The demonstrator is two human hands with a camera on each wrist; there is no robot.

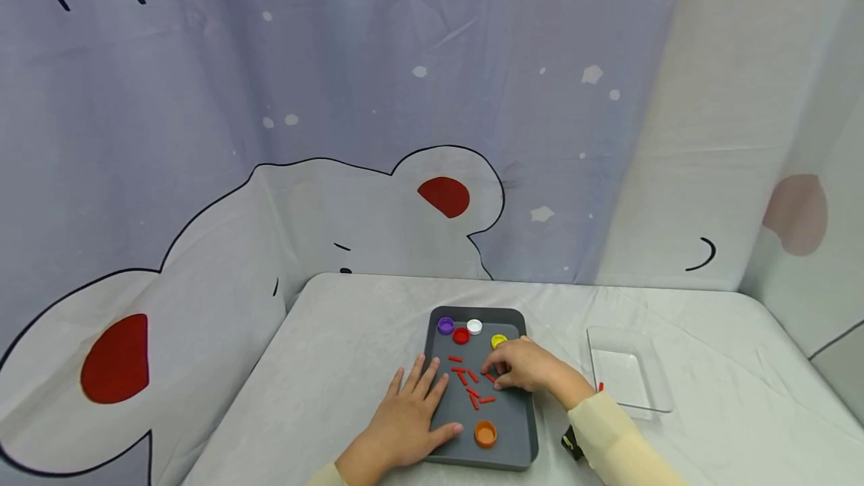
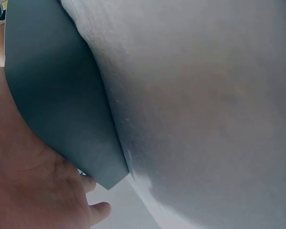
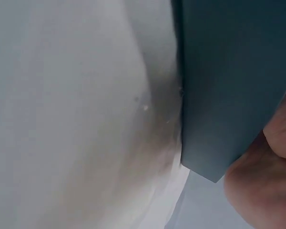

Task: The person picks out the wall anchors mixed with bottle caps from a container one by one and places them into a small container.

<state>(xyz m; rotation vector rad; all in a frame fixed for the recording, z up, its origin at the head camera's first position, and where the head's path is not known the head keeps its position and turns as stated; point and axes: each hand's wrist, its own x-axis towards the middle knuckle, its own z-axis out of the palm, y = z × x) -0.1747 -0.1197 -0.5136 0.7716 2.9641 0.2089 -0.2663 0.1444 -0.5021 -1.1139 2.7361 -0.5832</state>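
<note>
On a grey rectangular tray (image 1: 513, 441) lie several short red sticks (image 1: 472, 376). My right hand (image 1: 523, 364) reaches over the tray's right side with curled fingers, and its thumb and index fingertip pinch one red stick (image 1: 490, 378) near the others. The left hand (image 1: 403, 426) lies spread over the tray's left edge, fingers straight and thumb pointing inward. Near the left thumb is an orange round cap (image 1: 485, 434). At the far end stand a purple cap (image 1: 445, 325), a red cap (image 1: 461, 335), a white cap (image 1: 475, 326) and a yellow cap (image 1: 498, 341), close to the right hand.
To the right of the tray, a clear plastic box (image 1: 660, 388) stands on the white-covered table (image 1: 358, 336). A red stick (image 1: 601, 387) shows at its near left, beside the right sleeve. A black object (image 1: 571, 442) is partly hidden under the right wrist. A printed curtain hangs behind.
</note>
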